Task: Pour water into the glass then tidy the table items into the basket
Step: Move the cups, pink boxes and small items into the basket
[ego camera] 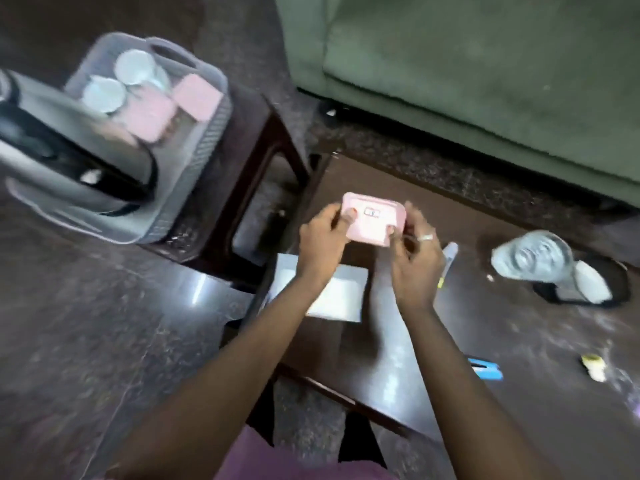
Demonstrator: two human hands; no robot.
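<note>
Both hands hold a small pink box (372, 221) above the dark table (450, 341). My left hand (323, 242) grips its left edge and my right hand (414, 252) grips its right edge. The grey plastic basket (204, 157) stands on a dark stool (256, 161) to the left. Inside it lie two more pink boxes (197, 97), two pale round lids (104, 95) and a metal kettle with a black handle (69, 147). A clear glass (533, 256) stands on a black coaster at the table's right. The picture is blurred by motion.
On the table lie a white paper (341, 296) under my wrists, a pen-like item (446, 263), a blue item (485, 370) and a small yellow item (594, 367). A green sofa (485, 64) lines the far side. Speckled dark floor surrounds the stool.
</note>
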